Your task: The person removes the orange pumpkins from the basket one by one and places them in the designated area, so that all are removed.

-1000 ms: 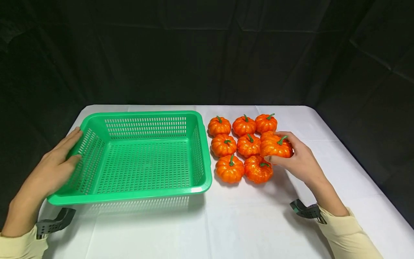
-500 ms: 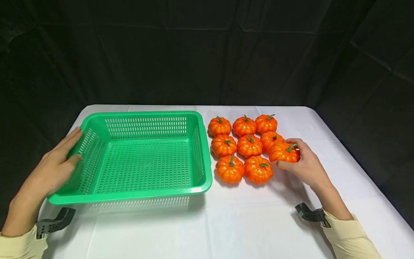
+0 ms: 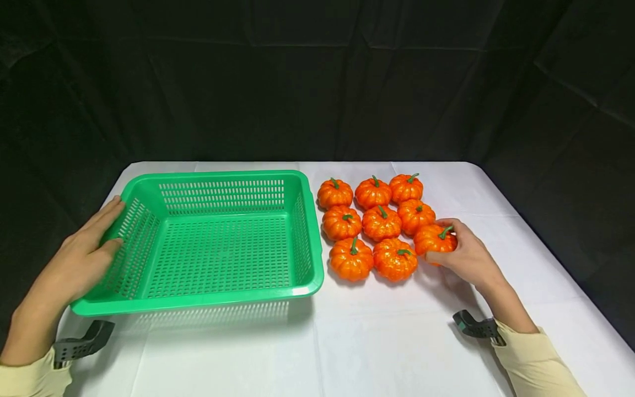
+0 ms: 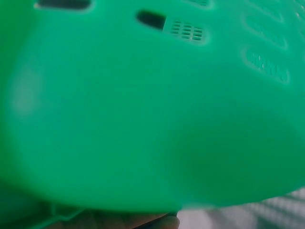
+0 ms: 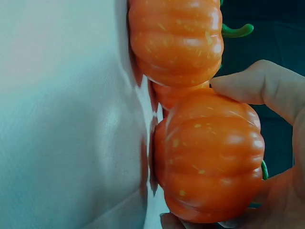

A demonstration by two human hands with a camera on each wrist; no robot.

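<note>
My right hand (image 3: 468, 253) grips a small orange pumpkin (image 3: 432, 240) with a green stem. Thumb and fingers reach around its sides. In the right wrist view this pumpkin (image 5: 214, 157) sits low, close to the white cloth, with other pumpkins behind and above it. It fills the front right corner of a grid of several like pumpkins; a neighbouring pumpkin (image 3: 395, 259) lies just left of it. On the left rim of a green plastic basket (image 3: 198, 300) rests my left hand (image 3: 84, 262), its fingers fairly straight. The basket's wall (image 4: 119, 119) fills most of the left wrist view.
The basket has slotted sides and holds nothing. A white cloth (image 3: 238, 353) covers the table, with black drapes (image 3: 317, 82) behind and at the sides. The left column of pumpkins, including a front one (image 3: 351, 259), stands close to the basket's right side.
My right hand has carried its pumpkin right and down, from over the grid's right side to the front right corner beside the others. The left hand and basket have stayed in place.
</note>
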